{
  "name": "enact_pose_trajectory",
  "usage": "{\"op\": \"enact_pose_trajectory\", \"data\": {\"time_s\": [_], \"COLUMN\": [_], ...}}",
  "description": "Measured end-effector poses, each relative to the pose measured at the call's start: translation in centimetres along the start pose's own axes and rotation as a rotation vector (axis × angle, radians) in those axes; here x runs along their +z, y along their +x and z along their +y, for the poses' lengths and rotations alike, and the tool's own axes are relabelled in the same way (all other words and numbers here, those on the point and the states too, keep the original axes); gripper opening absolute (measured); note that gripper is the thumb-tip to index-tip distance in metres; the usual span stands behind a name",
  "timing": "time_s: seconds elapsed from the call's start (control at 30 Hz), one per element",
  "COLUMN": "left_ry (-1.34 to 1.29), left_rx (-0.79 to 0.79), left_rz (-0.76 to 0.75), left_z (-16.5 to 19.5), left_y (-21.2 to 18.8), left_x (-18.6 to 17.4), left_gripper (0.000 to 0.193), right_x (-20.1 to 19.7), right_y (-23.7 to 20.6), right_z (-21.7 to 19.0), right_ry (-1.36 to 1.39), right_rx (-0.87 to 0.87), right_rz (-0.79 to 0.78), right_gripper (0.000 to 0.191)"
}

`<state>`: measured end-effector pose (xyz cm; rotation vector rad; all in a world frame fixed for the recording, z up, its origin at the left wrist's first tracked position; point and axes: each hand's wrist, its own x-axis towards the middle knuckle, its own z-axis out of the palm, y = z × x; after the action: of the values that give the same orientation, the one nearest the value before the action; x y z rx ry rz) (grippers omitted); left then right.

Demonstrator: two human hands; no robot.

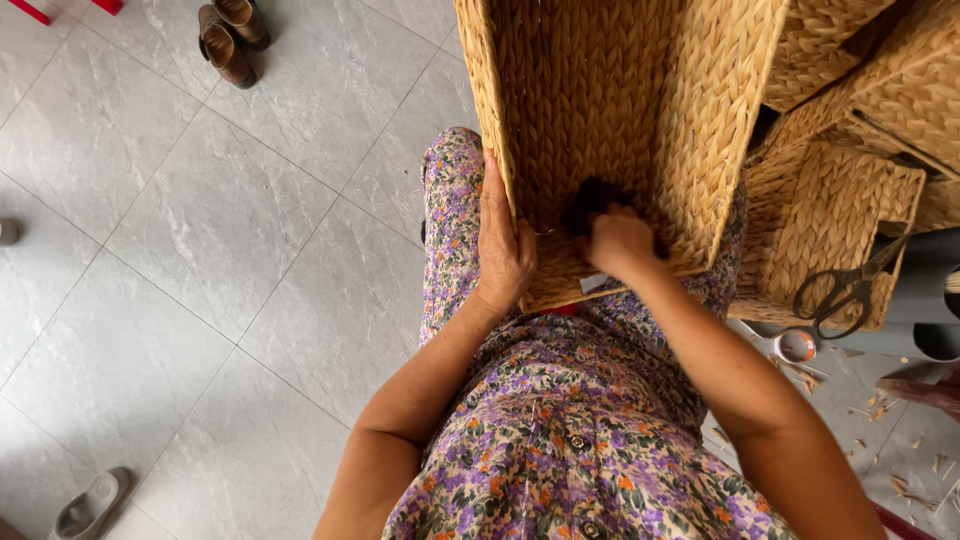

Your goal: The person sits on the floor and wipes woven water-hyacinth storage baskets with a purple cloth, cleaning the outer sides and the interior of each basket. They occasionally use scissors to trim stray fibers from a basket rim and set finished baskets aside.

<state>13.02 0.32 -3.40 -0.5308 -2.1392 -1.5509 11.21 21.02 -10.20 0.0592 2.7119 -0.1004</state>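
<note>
At centre frame, the tall rectangular basket of woven pale straw [620,110] rests on our lap, mouth toward us. Our left hand [503,245] clamps its grip on the basket's left wall; our right hand [620,242] reaches inside, fingers closed around a small dark tuft [592,196]. We judge the basket could tip off our knees if the left grip loosens. At right, black-handled scissors [845,288] lie on stacked woven baskets [850,190]; grey floor tiles [200,250] spread left.

I see soft, even daylight, bright on the grey floor tiles [200,230]. Shadows are weak. The picture is sharp, with slight wide-angle bending at the edges.
</note>
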Motion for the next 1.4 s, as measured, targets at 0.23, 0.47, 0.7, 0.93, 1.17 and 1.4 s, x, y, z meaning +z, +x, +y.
{"op": "enact_pose_trajectory", "data": {"time_s": [0.23, 0.47, 0.7, 0.93, 1.17, 1.4], "left_ry": [0.01, 0.043, -0.026, 0.012, 0.164, 0.174], "left_rx": [-0.029, -0.06, -0.104, -0.121, -0.164, 0.242], "left_rz": [0.006, -0.032, -0.068, -0.06, -0.343, -0.741], "left_z": [-0.3, 0.2, -0.5, -2.0, -3.7, 1.3], "left_y": [-0.2, -4.1, -4.7, 0.3, 6.0, 14.5], "left_x": [-0.3, 0.4, 0.7, 0.0, -1.7, -8.3], "left_gripper": [0.092, 0.088, 0.082, 0.085, 0.085, 0.085], "right_x": [2.5, -0.4, -0.4, -2.4, -1.7, -4.4], "right_y": [-0.9, -1.2, -1.9, -2.2, -4.4, -7.0], "right_z": [-6.9, 3.2, 5.3, 4.8, 4.0, 4.1], "right_ry": [0.228, 0.029, 0.128, 0.669, 1.063, 1.288], "right_rx": [-0.338, -0.128, -0.139, -0.194, -0.244, -0.257], "right_rz": [0.132, 0.277, 0.422, 0.485, 0.364, 0.286], "right_gripper": [0.04, 0.05, 0.047, 0.035, 0.032, 0.029]}}
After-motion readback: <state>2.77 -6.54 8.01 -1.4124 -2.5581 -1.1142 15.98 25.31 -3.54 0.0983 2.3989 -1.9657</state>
